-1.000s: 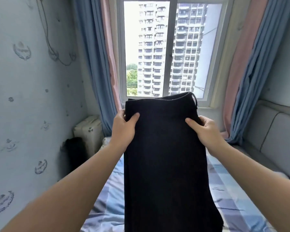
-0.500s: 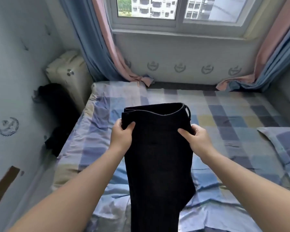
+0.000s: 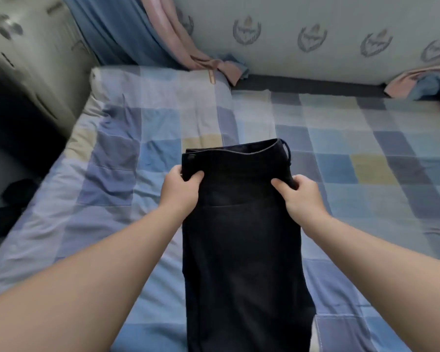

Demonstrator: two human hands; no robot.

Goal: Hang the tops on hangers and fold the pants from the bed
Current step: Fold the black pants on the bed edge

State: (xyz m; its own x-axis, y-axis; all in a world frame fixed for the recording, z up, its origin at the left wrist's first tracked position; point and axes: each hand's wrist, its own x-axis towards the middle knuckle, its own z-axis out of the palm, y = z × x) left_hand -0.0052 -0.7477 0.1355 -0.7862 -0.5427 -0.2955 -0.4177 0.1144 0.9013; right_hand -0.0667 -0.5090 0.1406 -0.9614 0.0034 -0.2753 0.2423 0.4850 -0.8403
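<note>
Above the middle of the checked blue, lilac and yellow bed sheet (image 3: 127, 174), a pair of plain black fabric pants (image 3: 241, 240) is held lengthwise, waistband at the far end and legs running toward the viewer and out of the lower edge of the view. The pants appear doubled along their length into one narrow panel. A small dark loop (image 3: 287, 151) stands out at the right corner of the waistband. Whether the lower part of the pants rests on the sheet cannot be told.

The left hand (image 3: 181, 191) grips the left edge of the pants just below the waistband, with the thumb lying on top of the fabric and the fingers curled beneath it, out of sight. The right hand (image 3: 300, 196) grips the opposite edge at nearly the same height in the same manner, thumb on top. Both bare forearms reach in from the lower corners.

Beyond the bed, blue and pink curtains (image 3: 148, 29) hang to the mattress at the far left, against a pale wall printed with grey wreath emblems (image 3: 313, 39). Left of the bed stands a cream hard-shelled case (image 3: 23, 57), and dark items (image 3: 8, 204) lie on the floor beside it; the view there is blurred.
</note>
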